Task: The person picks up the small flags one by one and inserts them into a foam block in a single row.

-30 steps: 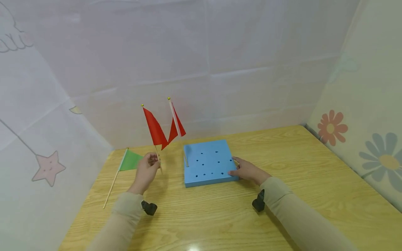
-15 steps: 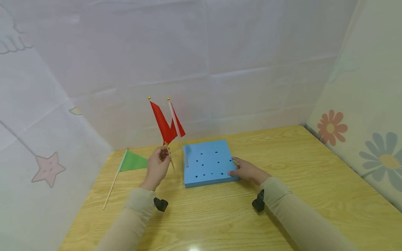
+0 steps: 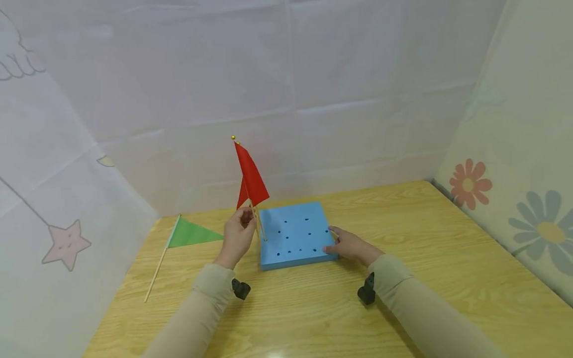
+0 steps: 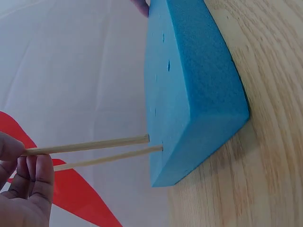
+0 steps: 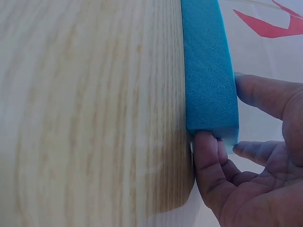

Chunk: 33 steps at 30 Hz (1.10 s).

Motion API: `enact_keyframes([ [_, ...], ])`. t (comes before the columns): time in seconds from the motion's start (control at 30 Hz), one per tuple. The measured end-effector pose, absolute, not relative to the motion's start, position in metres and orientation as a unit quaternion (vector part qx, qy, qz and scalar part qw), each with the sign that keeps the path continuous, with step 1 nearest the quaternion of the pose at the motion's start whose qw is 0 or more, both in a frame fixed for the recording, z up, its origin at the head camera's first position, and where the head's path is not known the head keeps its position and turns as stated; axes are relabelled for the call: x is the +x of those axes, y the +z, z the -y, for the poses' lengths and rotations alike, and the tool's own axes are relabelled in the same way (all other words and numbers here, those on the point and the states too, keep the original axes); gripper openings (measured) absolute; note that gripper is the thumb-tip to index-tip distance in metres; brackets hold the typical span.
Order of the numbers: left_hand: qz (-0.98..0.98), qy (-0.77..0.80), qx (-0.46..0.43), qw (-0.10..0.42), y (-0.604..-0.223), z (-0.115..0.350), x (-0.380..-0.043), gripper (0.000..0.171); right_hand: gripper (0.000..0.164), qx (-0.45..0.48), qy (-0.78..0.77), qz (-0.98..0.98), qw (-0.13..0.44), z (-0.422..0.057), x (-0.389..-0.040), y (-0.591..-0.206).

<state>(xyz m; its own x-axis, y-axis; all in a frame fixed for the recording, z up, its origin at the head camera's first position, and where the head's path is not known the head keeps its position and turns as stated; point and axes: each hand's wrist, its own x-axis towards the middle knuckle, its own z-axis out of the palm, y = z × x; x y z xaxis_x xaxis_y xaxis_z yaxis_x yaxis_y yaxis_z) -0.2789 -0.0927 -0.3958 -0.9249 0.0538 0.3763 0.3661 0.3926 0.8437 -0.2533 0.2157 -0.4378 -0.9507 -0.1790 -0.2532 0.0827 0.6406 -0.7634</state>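
My left hand (image 3: 238,236) pinches the wooden stick of a red flag (image 3: 252,176) between thumb and fingers. In the left wrist view, that stick's lower tip (image 4: 144,139) is right at the holed face of a blue foam block (image 3: 296,213). A second red flag (image 3: 241,195), mostly hidden behind the first, has its stick (image 4: 113,156) planted in a hole near the block's left edge. My right hand (image 3: 351,244) grips the block's right side, thumb on the top face and fingers against the side, as the right wrist view shows.
A green flag (image 3: 192,233) on a wooden stick lies on the wood-grain table (image 3: 295,303), left of the block. Several small holes dot the block's top. Behind the table hangs a pale cloth (image 3: 358,99); a printed cloth (image 3: 528,164) stands along the right.
My left hand has carried its red flag rightward to the block's left edge, where it overlaps the planted flag. The right hand has stayed on the block.
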Motion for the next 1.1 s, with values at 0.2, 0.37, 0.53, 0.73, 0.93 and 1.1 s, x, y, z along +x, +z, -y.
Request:
enact_keyframes([
  [0.2, 0.820, -0.536, -0.134, 0.149, -0.399, 0.086, -0.285, 0.016, 0.083, -0.027, -0.427, -0.890, 0.158, -0.212, -0.254, -0.439],
  [0.37, 0.818, -0.537, -0.143, 0.150, -0.399, 0.078, -0.288, 0.015, 0.083, -0.022, -0.430, -0.889, 0.158, -0.209, -0.255, -0.440],
  [0.53, 0.814, -0.539, -0.141, 0.162, -0.401, 0.066, -0.294, 0.013, 0.083, -0.023, -0.434, -0.887, 0.158, -0.207, -0.253, -0.436],
  [0.73, 0.812, -0.545, -0.139, 0.154, -0.407, 0.053, -0.296, 0.015, 0.083, -0.023, -0.433, -0.887, 0.158, -0.207, -0.251, -0.435],
  [0.93, 0.806, -0.552, -0.139, 0.162, -0.407, 0.047, -0.296, 0.014, 0.083, -0.023, -0.430, -0.889, 0.157, -0.206, -0.252, -0.437],
  [1.1, 0.806, -0.551, -0.138, 0.168, -0.407, 0.045, -0.294, 0.013, 0.082, -0.029, -0.430, -0.889, 0.153, -0.205, -0.253, -0.437],
])
